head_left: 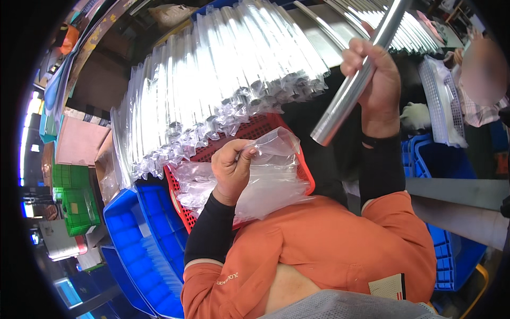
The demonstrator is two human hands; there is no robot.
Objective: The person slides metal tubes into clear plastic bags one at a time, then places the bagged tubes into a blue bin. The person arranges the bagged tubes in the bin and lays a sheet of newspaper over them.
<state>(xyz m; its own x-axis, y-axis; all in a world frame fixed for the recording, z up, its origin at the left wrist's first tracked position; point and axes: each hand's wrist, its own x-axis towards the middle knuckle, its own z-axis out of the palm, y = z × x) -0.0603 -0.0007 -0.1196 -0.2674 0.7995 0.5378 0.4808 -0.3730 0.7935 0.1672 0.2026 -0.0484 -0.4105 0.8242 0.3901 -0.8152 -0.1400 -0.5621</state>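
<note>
My right hand is wrapped round a shiny metal tube, held slanted, its lower end pointing down toward my middle. My left hand pinches the edge of a clear plastic bag between thumb and fingers. The tube's lower end is apart from the bag, to its right. Beneath the left hand, more clear plastic bags lie in a red perforated basket. Beyond it, a wide pile of metal tubes in clear bags is laid side by side, their near ends wrapped in crumpled plastic.
Bare metal tubes lie in a row at the far right. Blue crates stand at the left, others at the right by a grey metal beam. Green crates are farther left. Another person is at the right edge.
</note>
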